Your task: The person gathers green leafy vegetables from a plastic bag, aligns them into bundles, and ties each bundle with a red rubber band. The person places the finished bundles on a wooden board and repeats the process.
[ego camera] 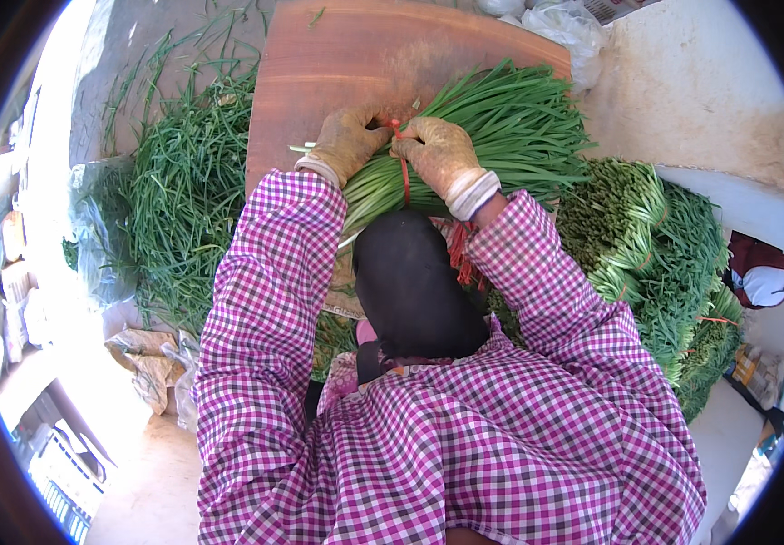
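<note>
A bundle of green garlic chives [507, 129] lies on a reddish wooden board [324, 61], its pale stem ends to the left and its leaves fanned to the right. A red tie [405, 178] runs around the bundle. At the board's middle my left hand [354, 139], in a stained work glove, pinches one end of the tie. My right hand [438, 153], gloved alike, pinches the tie close beside it, over the chives. The fingertips of both hands nearly meet. More red ties [461, 255] hang below my right wrist, partly hidden by a black cloth head covering [412, 286].
Loose green leaves [184, 197] are heaped left of the board. Tied bundles of chives [657, 252] are stacked at the right. Plastic bags [565, 34] lie at the upper right, crumpled brown paper [150, 364] at the lower left. Another person [763, 272] is at the far right.
</note>
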Action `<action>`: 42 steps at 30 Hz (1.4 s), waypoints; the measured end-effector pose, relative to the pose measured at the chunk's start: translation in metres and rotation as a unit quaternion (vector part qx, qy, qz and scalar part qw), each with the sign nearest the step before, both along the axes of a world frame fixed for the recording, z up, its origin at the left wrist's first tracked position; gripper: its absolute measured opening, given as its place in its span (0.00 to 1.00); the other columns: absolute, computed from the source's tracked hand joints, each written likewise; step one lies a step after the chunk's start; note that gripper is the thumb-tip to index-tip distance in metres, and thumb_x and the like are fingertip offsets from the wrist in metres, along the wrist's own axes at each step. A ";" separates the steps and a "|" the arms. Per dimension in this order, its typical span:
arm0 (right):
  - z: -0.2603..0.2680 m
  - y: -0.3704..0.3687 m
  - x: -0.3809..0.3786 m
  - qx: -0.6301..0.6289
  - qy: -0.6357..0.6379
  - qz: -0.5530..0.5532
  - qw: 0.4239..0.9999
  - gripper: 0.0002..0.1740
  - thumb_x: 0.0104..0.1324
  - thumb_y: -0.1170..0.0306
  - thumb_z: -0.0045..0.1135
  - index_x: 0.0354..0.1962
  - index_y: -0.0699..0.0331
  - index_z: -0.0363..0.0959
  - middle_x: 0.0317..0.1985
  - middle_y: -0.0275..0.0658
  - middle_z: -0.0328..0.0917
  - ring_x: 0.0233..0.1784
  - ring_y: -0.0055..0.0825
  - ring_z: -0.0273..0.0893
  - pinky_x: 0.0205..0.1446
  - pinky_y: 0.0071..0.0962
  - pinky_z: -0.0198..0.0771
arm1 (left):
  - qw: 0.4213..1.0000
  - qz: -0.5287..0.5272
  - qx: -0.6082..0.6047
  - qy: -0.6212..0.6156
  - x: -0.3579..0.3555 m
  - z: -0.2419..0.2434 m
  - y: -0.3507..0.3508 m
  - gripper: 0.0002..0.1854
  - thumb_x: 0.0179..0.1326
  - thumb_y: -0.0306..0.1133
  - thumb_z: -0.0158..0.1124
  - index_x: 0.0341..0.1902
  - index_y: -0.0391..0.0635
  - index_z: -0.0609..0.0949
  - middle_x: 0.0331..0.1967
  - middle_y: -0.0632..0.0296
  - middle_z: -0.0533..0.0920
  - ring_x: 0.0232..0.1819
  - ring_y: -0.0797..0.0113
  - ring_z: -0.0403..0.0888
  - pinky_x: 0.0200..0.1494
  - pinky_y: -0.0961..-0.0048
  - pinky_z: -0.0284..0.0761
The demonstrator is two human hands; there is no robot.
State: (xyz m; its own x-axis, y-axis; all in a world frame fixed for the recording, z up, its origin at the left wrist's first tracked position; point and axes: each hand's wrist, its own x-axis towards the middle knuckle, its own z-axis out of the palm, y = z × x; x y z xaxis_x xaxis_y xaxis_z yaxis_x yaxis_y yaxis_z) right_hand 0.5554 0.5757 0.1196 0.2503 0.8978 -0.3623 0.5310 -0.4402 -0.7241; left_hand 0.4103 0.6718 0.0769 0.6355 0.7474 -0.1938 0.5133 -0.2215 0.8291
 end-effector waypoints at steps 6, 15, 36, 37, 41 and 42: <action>0.001 0.013 -0.003 -0.049 -0.082 0.023 0.995 0.13 0.59 0.61 0.63 0.30 0.64 0.83 0.34 0.46 0.81 0.40 0.40 0.79 0.48 0.36 0.71 | 1.000 0.006 0.020 0.018 0.002 -0.003 0.000 0.12 0.52 0.36 0.70 0.39 0.46 0.86 0.33 0.48 0.85 0.39 0.50 0.84 0.44 0.59 0.78; 0.006 0.024 -0.009 -0.110 -0.132 0.046 0.984 0.15 0.59 0.60 0.63 0.32 0.66 0.81 0.33 0.47 0.81 0.40 0.43 0.79 0.48 0.38 0.70 | 0.998 -0.031 0.032 -0.041 -0.007 -0.006 -0.004 0.07 0.56 0.27 0.68 0.39 0.43 0.85 0.33 0.57 0.85 0.36 0.66 0.82 0.42 0.69 0.77; -0.005 0.018 0.001 -0.077 -0.079 0.058 0.992 0.17 0.61 0.59 0.64 0.34 0.67 0.80 0.35 0.50 0.80 0.43 0.43 0.78 0.50 0.37 0.70 | 0.970 -0.075 -0.201 -0.115 -0.003 -0.004 0.016 0.09 0.59 0.22 0.64 0.44 0.41 0.84 0.37 0.64 0.85 0.42 0.73 0.80 0.49 0.74 0.74; -0.006 0.018 0.002 -0.070 -0.082 0.058 0.993 0.17 0.61 0.59 0.64 0.34 0.67 0.80 0.35 0.49 0.80 0.43 0.43 0.78 0.50 0.37 0.70 | 0.977 -0.079 -0.171 -0.099 -0.003 -0.003 0.016 0.08 0.60 0.23 0.64 0.43 0.42 0.83 0.37 0.65 0.85 0.42 0.74 0.80 0.49 0.74 0.74; -0.001 0.016 -0.001 -0.036 -0.083 0.059 0.994 0.18 0.61 0.58 0.63 0.36 0.66 0.80 0.38 0.49 0.80 0.45 0.45 0.78 0.51 0.38 0.70 | 0.990 -0.113 -0.019 -0.079 -0.003 0.004 0.009 0.06 0.60 0.27 0.62 0.41 0.44 0.81 0.36 0.59 0.84 0.42 0.61 0.81 0.47 0.66 0.75; 0.003 0.013 -0.001 -0.038 -0.082 0.058 0.994 0.18 0.60 0.57 0.63 0.36 0.65 0.81 0.38 0.49 0.80 0.45 0.46 0.78 0.52 0.39 0.70 | 0.991 -0.115 0.012 -0.071 -0.003 0.006 0.006 0.06 0.59 0.28 0.62 0.40 0.46 0.81 0.36 0.56 0.83 0.43 0.55 0.81 0.47 0.63 0.75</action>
